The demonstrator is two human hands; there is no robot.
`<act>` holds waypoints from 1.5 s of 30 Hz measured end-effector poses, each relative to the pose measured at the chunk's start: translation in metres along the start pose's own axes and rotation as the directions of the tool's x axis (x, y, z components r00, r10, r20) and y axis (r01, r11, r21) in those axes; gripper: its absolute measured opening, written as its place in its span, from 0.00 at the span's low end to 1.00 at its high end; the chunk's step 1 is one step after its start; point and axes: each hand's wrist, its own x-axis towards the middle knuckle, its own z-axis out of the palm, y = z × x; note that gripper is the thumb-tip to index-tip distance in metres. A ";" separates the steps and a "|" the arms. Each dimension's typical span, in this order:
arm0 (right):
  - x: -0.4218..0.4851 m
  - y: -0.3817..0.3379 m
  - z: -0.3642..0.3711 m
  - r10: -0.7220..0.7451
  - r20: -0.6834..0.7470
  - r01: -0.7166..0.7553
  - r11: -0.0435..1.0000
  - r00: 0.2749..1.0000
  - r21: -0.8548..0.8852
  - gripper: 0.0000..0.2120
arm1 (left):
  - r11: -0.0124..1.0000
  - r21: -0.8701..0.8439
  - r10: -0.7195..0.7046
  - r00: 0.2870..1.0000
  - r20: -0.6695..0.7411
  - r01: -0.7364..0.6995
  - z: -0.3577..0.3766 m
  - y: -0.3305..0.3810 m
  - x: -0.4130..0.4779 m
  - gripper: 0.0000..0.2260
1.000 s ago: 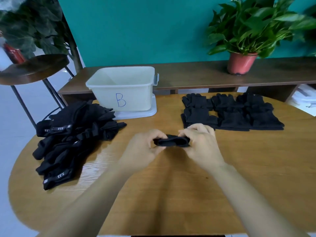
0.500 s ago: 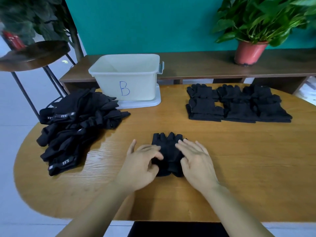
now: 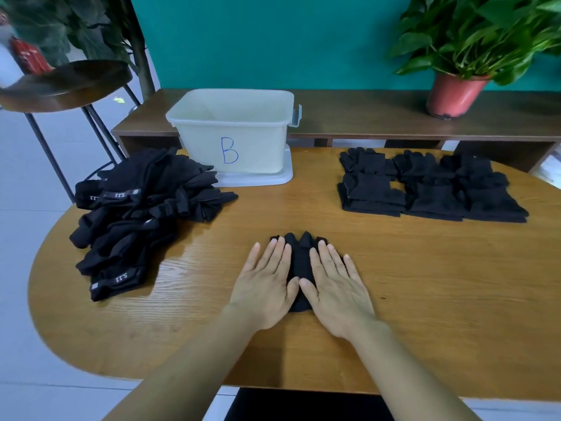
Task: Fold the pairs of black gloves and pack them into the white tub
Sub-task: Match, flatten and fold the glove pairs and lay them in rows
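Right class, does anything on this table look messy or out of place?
Only the loose heap of gloves left of the tub: tangled, unlike the neat folded stacks on the right. Nothing spilled or damaged.

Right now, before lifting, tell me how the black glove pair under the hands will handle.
The glove pair is probably floppy: it lies flat under the left hand and right hand, and the loose pile slumps limply. It likely will not roll or tip. A fold may spring open when released, though the folded stacks seem to hold shape.
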 end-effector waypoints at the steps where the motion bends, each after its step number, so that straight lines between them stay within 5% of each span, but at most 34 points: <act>1: 0.000 -0.001 -0.001 0.003 0.013 -0.003 1.000 1.000 0.000 0.39 | 1.000 -0.002 -0.013 1.000 0.011 0.013 0.000 0.000 0.000 0.39; 8: 0.003 -0.006 -0.016 0.034 0.096 -0.037 0.999 0.995 0.025 0.31 | 0.996 0.017 -0.087 0.993 0.080 0.086 -0.008 -0.004 0.001 0.31; 14: 0.012 -0.026 -0.043 0.006 -0.176 0.031 0.978 0.984 0.204 0.25 | 0.995 -0.028 -0.099 0.993 -0.069 0.097 -0.038 -0.033 -0.010 0.30; 20: 0.037 -0.062 -0.066 -0.061 -0.265 0.111 0.977 0.962 0.180 0.24 | 0.987 -0.023 -0.159 0.969 -0.190 0.157 -0.053 -0.082 -0.038 0.31; 24: 0.061 -0.086 -0.074 -0.111 -0.280 0.155 0.978 0.954 0.140 0.24 | 0.976 -0.072 -0.217 0.944 -0.248 0.205 -0.057 -0.124 -0.047 0.40; 29: 0.106 -0.116 -0.069 -0.204 -0.312 0.248 0.963 0.928 0.109 0.22 | 0.958 -0.035 -0.280 0.908 -0.312 0.284 -0.063 -0.174 -0.038 0.24; 39: 0.204 -0.220 -0.076 -0.513 -0.454 0.547 0.834 0.729 -0.064 0.18 | 0.908 -0.105 -0.413 0.820 -0.397 0.406 -0.079 -0.264 -0.007 0.28; 45: 0.239 -0.244 -0.072 -0.655 -0.250 0.586 0.752 0.713 -0.302 0.22 | 0.913 -0.154 -0.408 0.813 -0.417 0.379 -0.072 -0.269 0.003 0.23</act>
